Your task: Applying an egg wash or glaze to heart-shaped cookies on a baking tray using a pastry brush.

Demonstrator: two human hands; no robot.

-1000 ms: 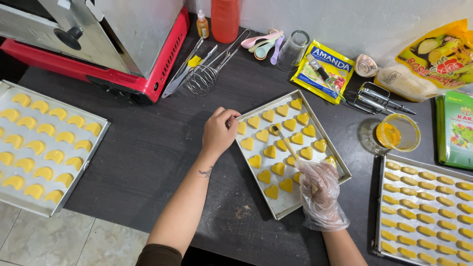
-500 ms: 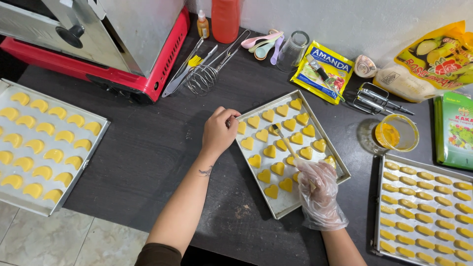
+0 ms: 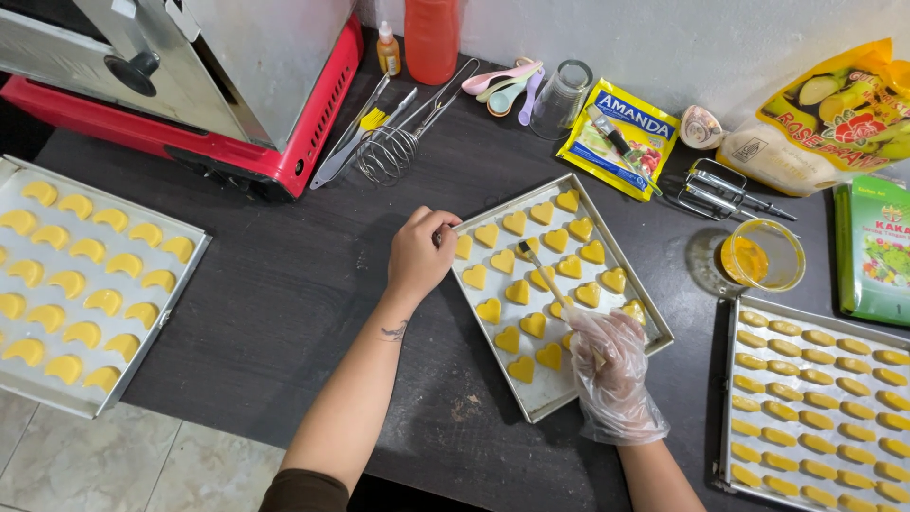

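Note:
A metal baking tray (image 3: 545,403) with several yellow heart-shaped cookies (image 3: 518,291) lies tilted on the dark table. My left hand (image 3: 420,254) grips the tray's left corner with closed fingers. My right hand (image 3: 611,370), in a clear plastic glove, hovers over the tray's right side and holds a thin pastry brush (image 3: 538,268) whose dark tip rests among the hearts in the middle. A small plastic cup of yellow egg wash (image 3: 761,256) stands to the right of the tray.
A tray of crescent cookies (image 3: 180,294) sits at the left, a tray of oblong cookies (image 3: 730,389) at the right. A red and steel oven (image 3: 237,142) stands at the back left. Whisk (image 3: 389,152), measuring spoons, packets and mixer beaters (image 3: 720,190) line the back.
My right hand has shifted slightly, moving the brush tip over the middle hearts. My left hand stays on the tray corner.

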